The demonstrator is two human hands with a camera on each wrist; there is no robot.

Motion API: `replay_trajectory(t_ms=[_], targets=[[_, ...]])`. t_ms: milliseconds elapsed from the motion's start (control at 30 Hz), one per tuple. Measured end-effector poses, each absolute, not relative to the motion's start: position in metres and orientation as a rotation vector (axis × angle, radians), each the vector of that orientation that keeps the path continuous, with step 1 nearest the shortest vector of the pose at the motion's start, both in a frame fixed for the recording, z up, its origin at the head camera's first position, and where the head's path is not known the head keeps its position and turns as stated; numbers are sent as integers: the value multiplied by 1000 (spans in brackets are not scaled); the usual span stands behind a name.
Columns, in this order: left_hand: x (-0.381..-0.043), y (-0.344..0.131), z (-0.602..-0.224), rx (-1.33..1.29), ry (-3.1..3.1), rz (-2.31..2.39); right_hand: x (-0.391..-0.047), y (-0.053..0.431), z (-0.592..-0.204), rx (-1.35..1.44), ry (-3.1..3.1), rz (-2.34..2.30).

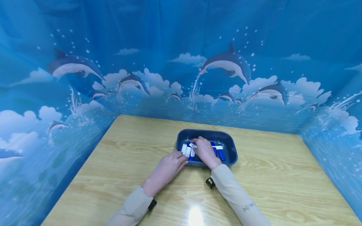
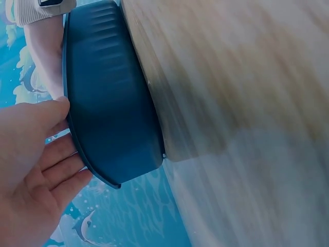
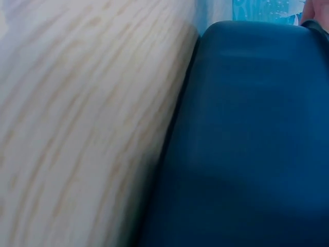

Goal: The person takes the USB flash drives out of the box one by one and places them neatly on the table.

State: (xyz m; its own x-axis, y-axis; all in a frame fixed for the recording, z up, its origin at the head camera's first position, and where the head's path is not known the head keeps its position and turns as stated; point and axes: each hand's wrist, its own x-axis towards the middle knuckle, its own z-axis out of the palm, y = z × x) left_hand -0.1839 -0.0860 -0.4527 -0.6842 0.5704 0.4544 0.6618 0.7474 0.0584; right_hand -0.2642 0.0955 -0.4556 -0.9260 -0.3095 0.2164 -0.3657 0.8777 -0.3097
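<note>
A dark blue rectangular tub (image 1: 232, 150) holds several small, flat oblong blocks, some white and some blue. My right hand (image 1: 205, 151) reaches over its near side, fingers bent down, pinching a white block (image 1: 193, 145). At the front left corner my left hand (image 1: 169, 165) touches the rim with its fingertips over the edge; in the left wrist view the hand (image 2: 36, 159) has fairly straight fingers, their tips hidden behind the tub wall (image 2: 110, 98). Other white blocks (image 1: 188, 152) lie close to those fingers. To the right is a blue block (image 1: 221, 155). The right wrist view shows mostly the tub's outer wall (image 3: 252, 128).
The tub stands on a light wood-grain table (image 1: 135, 144), near its far edge. A blue curtain (image 1: 169, 37) printed with dolphins and clouds closes off the back and both sides. Dark wrist devices (image 1: 210, 182) sit under both sleeves.
</note>
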Motion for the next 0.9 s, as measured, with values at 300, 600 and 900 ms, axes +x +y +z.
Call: replay_trajectory(t_ms=[300, 600, 900], targets=[[-180, -83, -453, -978, -2496, -186, -261, 99, -451, 482, -2901, 758], [-178, -81, -452, -966, -2506, -123, -228, 119, -416, 343, -2729, 1119], [-177, -72, -452, -877, -2518, -164, -176, 141, -402, 297, -2717, 1299]])
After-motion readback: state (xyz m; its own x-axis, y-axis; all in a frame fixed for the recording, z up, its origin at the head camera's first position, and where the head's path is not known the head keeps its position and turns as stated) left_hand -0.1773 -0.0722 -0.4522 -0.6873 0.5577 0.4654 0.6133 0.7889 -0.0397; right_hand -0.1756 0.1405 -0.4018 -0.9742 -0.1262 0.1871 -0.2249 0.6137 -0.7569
